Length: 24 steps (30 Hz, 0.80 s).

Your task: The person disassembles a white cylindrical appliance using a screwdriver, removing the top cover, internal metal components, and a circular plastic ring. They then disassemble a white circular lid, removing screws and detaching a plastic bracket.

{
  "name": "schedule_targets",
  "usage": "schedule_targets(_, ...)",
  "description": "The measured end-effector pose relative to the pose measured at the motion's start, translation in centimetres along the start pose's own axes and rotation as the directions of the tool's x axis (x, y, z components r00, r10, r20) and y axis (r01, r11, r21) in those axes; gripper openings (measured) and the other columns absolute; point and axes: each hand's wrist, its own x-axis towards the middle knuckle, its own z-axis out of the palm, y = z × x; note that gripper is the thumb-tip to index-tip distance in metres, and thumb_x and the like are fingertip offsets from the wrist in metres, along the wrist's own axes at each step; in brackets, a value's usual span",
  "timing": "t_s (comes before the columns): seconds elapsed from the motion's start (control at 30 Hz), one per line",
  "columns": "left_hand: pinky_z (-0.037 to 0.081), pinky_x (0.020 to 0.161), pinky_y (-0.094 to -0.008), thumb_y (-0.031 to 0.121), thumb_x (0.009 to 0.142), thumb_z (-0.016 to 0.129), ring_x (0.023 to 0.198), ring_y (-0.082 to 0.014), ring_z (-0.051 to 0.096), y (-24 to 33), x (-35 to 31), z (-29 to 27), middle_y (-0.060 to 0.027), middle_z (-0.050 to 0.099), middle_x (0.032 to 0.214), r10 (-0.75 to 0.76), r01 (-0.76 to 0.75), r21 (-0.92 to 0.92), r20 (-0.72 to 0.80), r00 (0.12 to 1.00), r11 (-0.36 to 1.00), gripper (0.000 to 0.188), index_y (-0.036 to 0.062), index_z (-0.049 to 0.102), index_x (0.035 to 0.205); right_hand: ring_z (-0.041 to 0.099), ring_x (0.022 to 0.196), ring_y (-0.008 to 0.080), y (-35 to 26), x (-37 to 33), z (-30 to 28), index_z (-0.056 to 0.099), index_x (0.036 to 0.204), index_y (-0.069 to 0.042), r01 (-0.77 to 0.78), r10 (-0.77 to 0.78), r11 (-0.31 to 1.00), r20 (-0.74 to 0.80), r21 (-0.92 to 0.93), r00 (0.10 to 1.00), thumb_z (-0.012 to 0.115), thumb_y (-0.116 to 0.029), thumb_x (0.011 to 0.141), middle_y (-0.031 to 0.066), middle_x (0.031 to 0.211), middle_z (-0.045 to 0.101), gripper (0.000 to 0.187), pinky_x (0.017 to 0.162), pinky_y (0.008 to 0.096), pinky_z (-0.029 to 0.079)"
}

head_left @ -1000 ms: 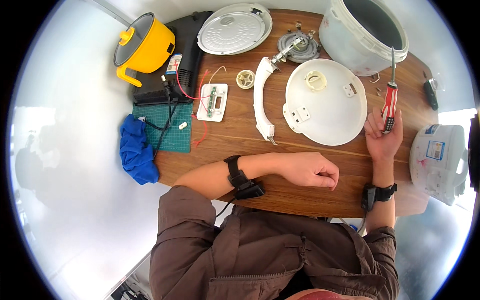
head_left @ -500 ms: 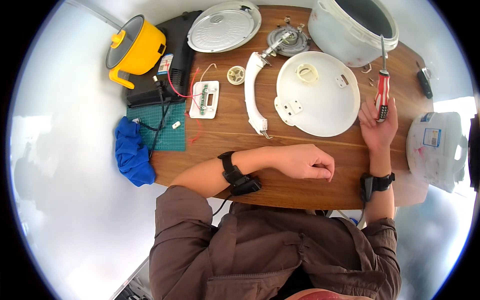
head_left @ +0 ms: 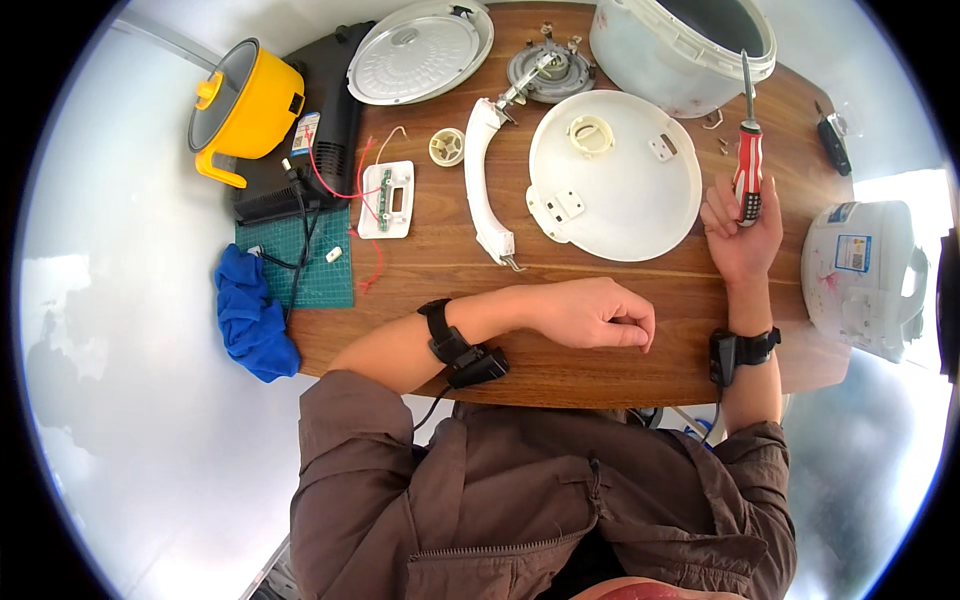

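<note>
In my right hand [head_left: 745, 240], palm turned up, lies a red and white screwdriver [head_left: 748, 170], its metal shaft pointing away from me. My left hand [head_left: 592, 314] rests near the table's front edge with its fingers curled in and nothing visible in them. Between the hands and farther off is a round white plastic cover [head_left: 640, 185] with small fittings on it. Left of that cover lies a curved white handle [head_left: 482, 185], joined by a metal bracket to a round grey metal part [head_left: 550, 72].
A white panel with a green circuit board [head_left: 386, 200] and red wires lies left. Behind it are a black appliance base [head_left: 335, 95], yellow pot [head_left: 262, 105] and silver lid [head_left: 420, 55]. White appliance body [head_left: 650, 65] stands back right, rice cooker [head_left: 855, 270] right, blue cloth [head_left: 250, 315] left.
The whole view has shifted slightly, so everything sits a little farther left and higher. Both hands keep nearly the same pose, and the screwdriver stays in my right hand.
</note>
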Motion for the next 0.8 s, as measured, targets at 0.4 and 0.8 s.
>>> schedule_targets(0.4, 0.052, 0.081, -0.0339, 0.023, 0.104, 0.059, 0.090, -0.0189, 0.069, -0.6, 0.2, 0.1, -0.0057, 0.076, 0.100, 0.049, -0.047, 0.070, -0.020, 0.999, 0.996, 0.022, 0.0054, 0.071, 0.106, 0.034, 0.060, 0.0087, 0.2, -0.1, -1.2, 0.046, 0.151, -0.008, -0.021, 0.013, 0.995, 0.080, 0.100, 0.997, 0.047, -0.035, 0.109, 0.0002, 0.072, 0.039, 0.050, 0.058, 0.0253, 0.030)
schedule_targets(0.8, 0.051, 0.081, -0.0340, 0.023, 0.102, 0.060, 0.091, -0.0185, 0.068, -1.5, 0.1, 0.6, -0.0052, 0.075, 0.100, 0.085, -0.083, 0.077, -0.025, 0.996, 0.994, 0.022, 0.0048, 0.072, 0.106, 0.033, 0.061, 0.0092, 0.2, 0.1, -1.0, 0.043, 0.153, -0.006, -0.024, 0.019, 0.999, 0.135, 0.032, 0.991, 0.048, -0.034, 0.110, 0.0003, 0.072, 0.038, 0.051, 0.058, 0.0253, 0.030)
